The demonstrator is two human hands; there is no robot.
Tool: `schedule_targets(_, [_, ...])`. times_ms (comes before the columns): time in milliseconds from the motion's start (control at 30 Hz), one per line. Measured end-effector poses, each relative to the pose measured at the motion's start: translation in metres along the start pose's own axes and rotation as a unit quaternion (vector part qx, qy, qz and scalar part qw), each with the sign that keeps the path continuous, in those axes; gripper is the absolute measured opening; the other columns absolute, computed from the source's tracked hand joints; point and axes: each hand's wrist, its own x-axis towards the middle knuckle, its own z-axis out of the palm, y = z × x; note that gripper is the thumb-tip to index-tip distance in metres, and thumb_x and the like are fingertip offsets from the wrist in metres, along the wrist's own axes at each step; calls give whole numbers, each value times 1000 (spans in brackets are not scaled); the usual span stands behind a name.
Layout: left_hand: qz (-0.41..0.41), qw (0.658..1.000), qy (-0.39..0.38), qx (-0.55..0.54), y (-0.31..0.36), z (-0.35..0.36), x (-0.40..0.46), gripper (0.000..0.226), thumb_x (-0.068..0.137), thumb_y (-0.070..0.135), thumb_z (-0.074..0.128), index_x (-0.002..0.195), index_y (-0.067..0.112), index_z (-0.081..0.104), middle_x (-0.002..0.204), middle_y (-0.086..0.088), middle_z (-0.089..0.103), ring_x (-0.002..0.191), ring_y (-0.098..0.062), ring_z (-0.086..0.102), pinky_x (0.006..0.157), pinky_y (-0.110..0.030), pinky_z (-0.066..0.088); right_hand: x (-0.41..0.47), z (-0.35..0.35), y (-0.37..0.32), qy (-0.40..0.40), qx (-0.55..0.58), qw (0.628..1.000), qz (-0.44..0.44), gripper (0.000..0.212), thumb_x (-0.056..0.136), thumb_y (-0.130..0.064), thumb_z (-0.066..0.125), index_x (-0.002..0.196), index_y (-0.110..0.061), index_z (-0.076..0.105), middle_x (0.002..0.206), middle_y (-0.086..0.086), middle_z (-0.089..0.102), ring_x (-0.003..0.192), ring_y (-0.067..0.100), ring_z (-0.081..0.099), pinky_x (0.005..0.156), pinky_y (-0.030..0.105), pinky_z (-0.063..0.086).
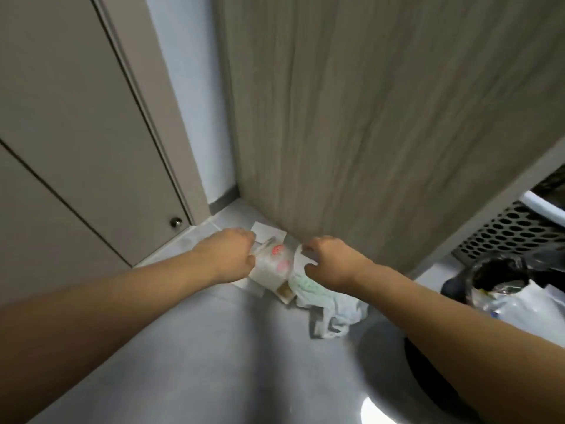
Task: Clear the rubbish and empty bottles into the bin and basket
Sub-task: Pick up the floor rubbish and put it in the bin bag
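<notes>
Both forearms are reaching forward over the grey floor [183, 347] toward the foot of the wood-grain panel [367, 117]. Left hand [227, 255] is sitting clenched on a clear plastic bag with red print [273, 264], just in front of the panel's bottom edge. Right hand [328, 264] is curling its fingers [307, 248] on crumpled white plastic rubbish [315, 293] beside that bag. Black-lined bin [477, 275], already holding rubbish, is standing right of the panel, a perforated basket [507, 232] behind it.
</notes>
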Motion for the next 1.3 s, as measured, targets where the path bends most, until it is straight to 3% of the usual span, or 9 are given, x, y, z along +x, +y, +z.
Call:
schedule_targets(133, [-89,988,-121,-22,-67,40,-15,40,91,35,49,125,13,50,126,-7,53,111,-27,54,89,-36,47,32,24,-31,-35,-8,999,-5,53,87,-28,51,138,-21,44,142,3,47,127,23,47,107,35,38])
schedule_targets(267, [-155,969,-169,-92,-105,78,-16,44,92,37,51,127,12,50,128,-7,53,112,-24,53,92,-29,44,57,38,-44,-56,-34,998,1,51,90,-27,49,139,-19,42,143,2,46,127,21,47,99,28,36])
schedule_targets(367, [-195,955,-152,-165,-111,94,3,43,90,39,55,122,10,53,126,-7,55,110,-23,54,89,-29,44,75,52,-45,-61,-48,997,26,46,88,-25,50,133,-16,46,134,5,52,117,24,53,87,27,39])
schedule_targets(567, [-276,940,-112,-165,-93,127,37,77,76,65,62,129,12,44,130,-10,49,119,-29,50,93,-39,46,114,97,-36,-90,-123,986,73,77,87,-36,56,148,-8,19,149,15,31,133,34,36,108,41,33])
schedule_targets(767, [-266,948,-80,-155,-100,150,51,55,78,54,65,112,12,63,121,-12,56,117,-29,52,93,-32,43,133,136,-21,-120,-235,960,94,104,86,-67,44,150,-7,-11,158,21,-2,145,40,6,118,50,12])
schedule_targets(867, [-256,927,-77,-265,-116,153,50,23,77,35,71,82,13,65,91,-7,61,91,-24,61,69,-26,44,137,140,-22,-105,-265,955,81,97,89,-61,43,151,-8,-9,156,23,7,142,42,15,117,50,13])
schedule_targets(933, [-285,870,-70,-396,-126,153,47,16,76,18,70,69,13,57,69,-4,56,64,-20,54,54,-24,35,139,139,-24,-108,-285,949,76,88,91,-43,50,150,-5,-3,154,24,16,140,42,22,117,50,16])
schedule_targets(1100, [-347,750,-27,-563,-141,143,38,20,81,-5,56,70,11,50,74,-9,54,66,-21,55,50,-28,49,138,126,-32,-76,-296,950,56,62,90,-23,47,143,0,25,140,19,45,129,34,44,112,45,27])
schedule_targets(1300, [-429,759,195,-449,-151,110,29,8,73,10,50,73,17,45,85,-15,63,78,-36,64,73,-44,57,126,80,-41,57,-155,983,79,28,88,-9,46,116,-8,49,109,12,66,98,33,65,74,34,45])
